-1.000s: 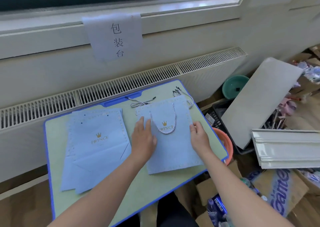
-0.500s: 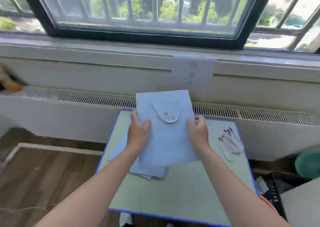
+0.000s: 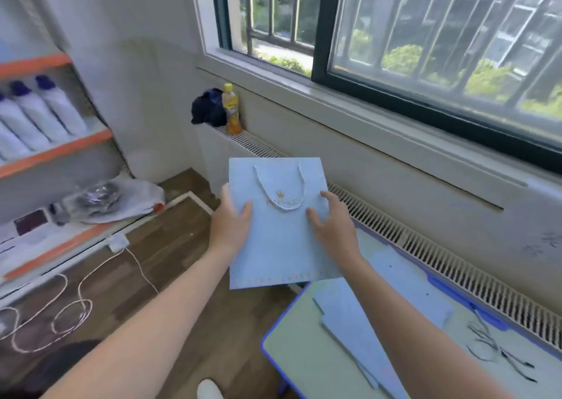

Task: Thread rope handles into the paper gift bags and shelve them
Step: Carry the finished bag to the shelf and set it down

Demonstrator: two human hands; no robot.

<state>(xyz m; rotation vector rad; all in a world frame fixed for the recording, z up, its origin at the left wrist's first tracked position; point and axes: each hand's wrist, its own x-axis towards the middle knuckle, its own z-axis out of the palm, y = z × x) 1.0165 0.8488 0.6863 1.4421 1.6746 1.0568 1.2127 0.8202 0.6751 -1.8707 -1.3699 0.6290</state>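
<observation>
A flat light-blue paper gift bag (image 3: 279, 240) with a gold crown print and a white twisted rope handle (image 3: 281, 190) is held up in the air, left of the table. My left hand (image 3: 232, 221) grips its left edge, thumb on the front. My right hand (image 3: 330, 221) holds its right side, fingers spread on the front. Several more flat blue bags (image 3: 374, 316) lie on the blue-rimmed table (image 3: 292, 362) at the lower right. Loose rope handles (image 3: 492, 347) lie near the table's right end. An orange-edged shelf unit (image 3: 57, 152) stands at the left.
White bottles with blue caps (image 3: 36, 116) fill the upper shelf; a grey bundle (image 3: 115, 201) lies on a lower one. A white cable (image 3: 70, 307) loops over the wood floor. A yellow drink bottle (image 3: 231, 110) and a dark cloth sit on the radiator cover under the window.
The bag was lifted off the table with both hands and carried left. My view has swung left, bringing the shelf unit into sight.
</observation>
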